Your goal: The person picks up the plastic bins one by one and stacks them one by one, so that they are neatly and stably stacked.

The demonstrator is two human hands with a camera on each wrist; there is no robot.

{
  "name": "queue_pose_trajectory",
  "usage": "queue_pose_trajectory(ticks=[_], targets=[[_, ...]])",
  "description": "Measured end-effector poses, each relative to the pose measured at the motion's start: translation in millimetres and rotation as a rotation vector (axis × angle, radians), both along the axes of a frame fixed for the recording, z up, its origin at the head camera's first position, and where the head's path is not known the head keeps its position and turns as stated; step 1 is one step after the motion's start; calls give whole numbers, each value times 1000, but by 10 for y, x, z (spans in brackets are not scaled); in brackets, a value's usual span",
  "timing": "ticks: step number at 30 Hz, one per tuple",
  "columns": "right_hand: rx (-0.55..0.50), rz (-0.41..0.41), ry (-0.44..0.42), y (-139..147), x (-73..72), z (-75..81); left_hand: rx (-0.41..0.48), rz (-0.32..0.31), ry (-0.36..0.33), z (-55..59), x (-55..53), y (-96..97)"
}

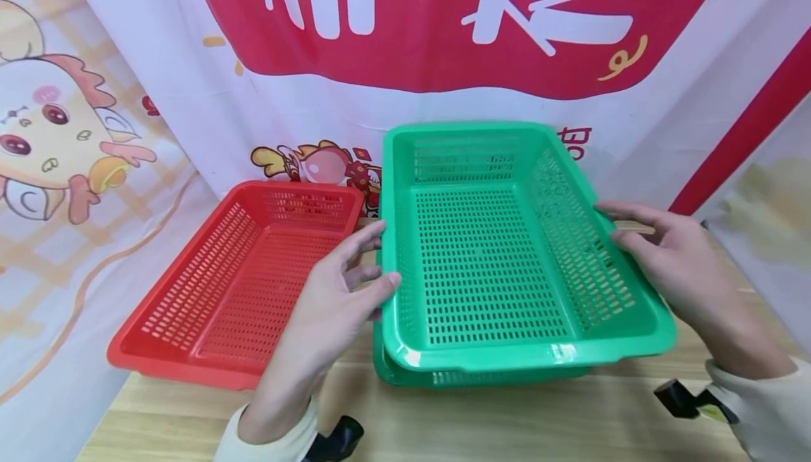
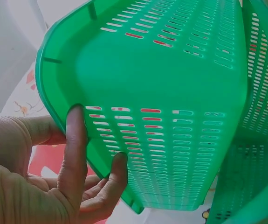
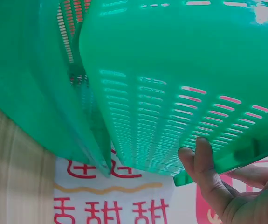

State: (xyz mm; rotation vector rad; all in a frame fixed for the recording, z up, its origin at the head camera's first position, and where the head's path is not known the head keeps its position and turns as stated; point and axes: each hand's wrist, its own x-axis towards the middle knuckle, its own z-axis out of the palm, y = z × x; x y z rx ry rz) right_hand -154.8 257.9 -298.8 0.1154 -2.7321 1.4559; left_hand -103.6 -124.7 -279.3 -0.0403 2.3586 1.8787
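Note:
A green perforated plastic basket (image 1: 491, 265) is held by its two long sides, raised and tilted above a second green basket (image 1: 481, 379). My left hand (image 1: 332, 310) grips the left rim, thumb near the top edge; the left wrist view shows its fingertips (image 2: 120, 163) under the rim against the slotted wall. On the opposite side my right hand (image 1: 681, 261) holds the right rim, and the right wrist view has its fingers (image 3: 203, 163) beneath the lip. In both wrist views a gap separates the two baskets. Most of the lower basket is hidden from the head view.
A red perforated basket (image 1: 272, 286) stands on the wooden table (image 1: 507, 423) to the left, close to my left forearm. Behind hangs a printed white and red cloth (image 1: 443, 46), with another patterned cloth (image 1: 70, 166) along the left side.

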Motion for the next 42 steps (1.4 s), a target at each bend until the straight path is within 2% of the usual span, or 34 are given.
queue_pose_trajectory(ticks=[6, 16, 25, 35, 42], targets=[[0, 49, 21, -91, -30, -80, 9, 3, -15, -61, 5, -67], [12, 52, -11, -150, -108, -258, 10, 7, -64, -257, -80, -112], [-7, 66, -42, -193, -176, -383, -14, 3, -63, -399, -154, -153], [-10, 78, -2, -215, -158, -490, -21, 17, -85, -549, -187, -191], [50, 76, -31, -234, -145, -560, -59, 38, -68, -639, -180, -187]])
